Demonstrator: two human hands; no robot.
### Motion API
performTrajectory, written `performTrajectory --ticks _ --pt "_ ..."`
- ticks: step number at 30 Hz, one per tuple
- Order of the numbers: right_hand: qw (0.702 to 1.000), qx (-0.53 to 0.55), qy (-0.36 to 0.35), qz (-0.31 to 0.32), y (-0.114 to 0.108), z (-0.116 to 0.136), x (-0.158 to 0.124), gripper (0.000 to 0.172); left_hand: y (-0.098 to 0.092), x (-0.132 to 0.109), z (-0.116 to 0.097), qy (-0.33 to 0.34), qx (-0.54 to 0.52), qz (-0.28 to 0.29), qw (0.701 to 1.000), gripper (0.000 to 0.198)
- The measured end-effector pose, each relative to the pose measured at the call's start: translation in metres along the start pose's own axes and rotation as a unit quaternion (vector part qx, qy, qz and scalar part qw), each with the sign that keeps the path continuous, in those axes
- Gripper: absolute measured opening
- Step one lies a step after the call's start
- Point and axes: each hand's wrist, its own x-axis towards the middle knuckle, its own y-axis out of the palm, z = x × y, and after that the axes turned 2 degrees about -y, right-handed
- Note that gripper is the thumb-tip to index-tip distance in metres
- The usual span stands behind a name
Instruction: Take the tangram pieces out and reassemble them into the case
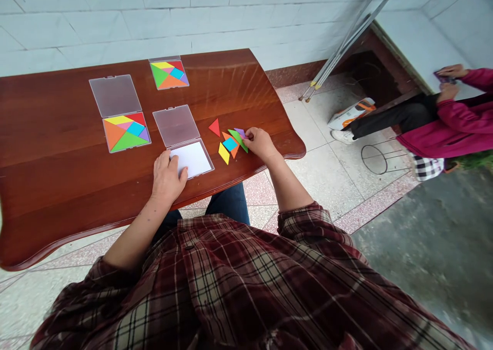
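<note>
My left hand (168, 178) rests on the left side of an open clear plastic tangram case (211, 165), its thumb apart from the fingers and over the white sheet (193, 160) inside. To the right, my right hand (260, 143) has its fingertips pinched at a tangram piece among the loose ones. A purple piece (240, 132) and a green triangle (238, 140) lie at those fingertips, which partly hide them. Beside them are a blue square (230, 144), orange pieces (234, 152), a yellow parallelogram (224, 153) and a red triangle (215, 127).
Two filled tangram sets lie farther back, one in an open case (127, 132) at left, another (169, 75) near the wall. The wooden table (57, 160) has a curved edge. Crutches (339, 52) lean right; a seated person (458, 113) is beyond.
</note>
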Motion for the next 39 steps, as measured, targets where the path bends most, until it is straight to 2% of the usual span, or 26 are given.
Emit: performTrajectory --ticks 4,10,16,20,23,32,36,39 --pt "0.999 -0.015 0.029 -0.019 0.0 -0.006 0.009 0.006 -0.001 0.0 0.0 0.002 0.006 -0.004 1.0 0.041" --pt "0.997 -0.052 0.014 -0.063 0.006 -0.016 0.019 0.012 0.0 -0.001 0.002 0.004 -0.003 -0.009 1.0 0.041" --pt "0.996 -0.039 0.031 -0.069 0.0 -0.024 0.018 0.018 0.0 -0.001 0.001 -0.001 -0.002 -0.002 1.0 0.041" --pt "0.994 -0.019 0.043 -0.096 -0.007 -0.033 0.015 0.026 -0.001 0.0 0.0 -0.001 -0.004 0.003 1.0 0.041" --pt "0.995 -0.021 0.048 -0.089 -0.008 -0.037 0.012 0.024 -0.001 0.0 0.001 -0.001 -0.005 -0.002 1.0 0.041" --pt "0.998 -0.035 0.022 -0.057 -0.001 -0.031 0.01 0.017 -0.001 0.0 0.002 -0.001 -0.003 -0.004 1.0 0.04" --pt "0.996 -0.014 0.025 -0.084 -0.003 -0.025 0.005 0.025 -0.001 0.0 0.002 0.0 0.001 0.001 1.0 0.042" --pt "0.997 -0.004 -0.014 -0.082 -0.001 -0.016 -0.006 0.028 0.0 0.0 0.003 0.003 0.002 0.0 1.0 0.042"
